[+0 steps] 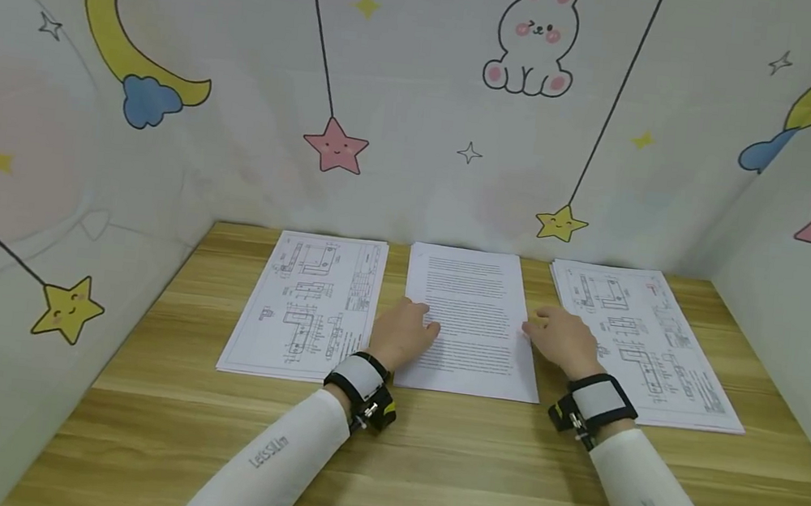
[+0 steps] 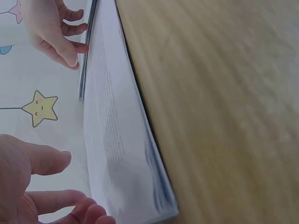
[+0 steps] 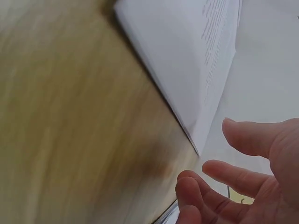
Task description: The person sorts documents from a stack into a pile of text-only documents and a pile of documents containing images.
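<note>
A stack of printed text sheets [image 1: 471, 316] lies in the middle of the table, between both hands. My left hand [image 1: 400, 336] reaches over its left edge, and in the left wrist view the thumb and fingers are spread apart with nothing between them. On the other side, my right hand [image 1: 564, 339] hovers at the stack's right edge, fingertips close to the paper. The right wrist view shows that hand's loosely bent fingers [image 3: 236, 177] apart from the thumb, holding nothing. Several layered sheet edges show along the stack's side [image 2: 161, 182].
Left of the middle stack lies a stack of technical drawings [image 1: 314, 293]. A second stack of drawings [image 1: 666, 368], slightly fanned at its upper left corner, lies to the right. A wall with cartoon pictures [image 1: 411, 196] rises behind the wooden table [image 1: 458, 470].
</note>
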{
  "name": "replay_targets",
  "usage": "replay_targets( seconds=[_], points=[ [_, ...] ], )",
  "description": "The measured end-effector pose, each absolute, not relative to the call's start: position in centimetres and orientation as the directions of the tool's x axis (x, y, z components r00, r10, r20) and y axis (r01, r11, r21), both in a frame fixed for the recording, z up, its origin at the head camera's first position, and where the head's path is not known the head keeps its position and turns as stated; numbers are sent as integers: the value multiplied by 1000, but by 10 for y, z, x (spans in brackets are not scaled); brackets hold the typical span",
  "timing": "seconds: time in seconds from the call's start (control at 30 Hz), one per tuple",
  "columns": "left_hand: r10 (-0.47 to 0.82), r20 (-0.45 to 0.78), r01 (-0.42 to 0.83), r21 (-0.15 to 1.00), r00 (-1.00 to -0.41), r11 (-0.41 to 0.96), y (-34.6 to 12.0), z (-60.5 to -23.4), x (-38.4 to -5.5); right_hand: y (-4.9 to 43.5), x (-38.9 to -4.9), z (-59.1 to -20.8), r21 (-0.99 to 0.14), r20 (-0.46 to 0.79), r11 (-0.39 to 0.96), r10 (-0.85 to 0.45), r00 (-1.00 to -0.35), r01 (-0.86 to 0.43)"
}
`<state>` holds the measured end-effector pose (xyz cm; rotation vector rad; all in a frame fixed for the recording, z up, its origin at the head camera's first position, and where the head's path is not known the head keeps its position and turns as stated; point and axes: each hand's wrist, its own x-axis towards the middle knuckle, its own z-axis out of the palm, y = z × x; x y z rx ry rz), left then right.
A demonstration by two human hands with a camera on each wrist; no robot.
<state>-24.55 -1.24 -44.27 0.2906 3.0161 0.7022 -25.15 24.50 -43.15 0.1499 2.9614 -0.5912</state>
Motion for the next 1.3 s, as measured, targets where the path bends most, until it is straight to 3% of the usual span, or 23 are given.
replay_targets(
  seconds=[0.33,0.53,0.87,1.3],
  points=[
    [386,55,363,479,-921,799,14,-426,-240,275,-238,-428,-405,36,910,109,-993,85],
    [494,100,485,432,-863,760,29,-420,-230,298,-234,-428,-390,95,914,162,-982,113],
    [590,162,601,386,-791,700,50,-409,-216,333,-230,-428,-323,58,924,234,-971,204],
    [665,69,652,295,-744,699,71,-418,-206,363,-221,-434,-294,-11,902,326,-945,315]
  ],
)
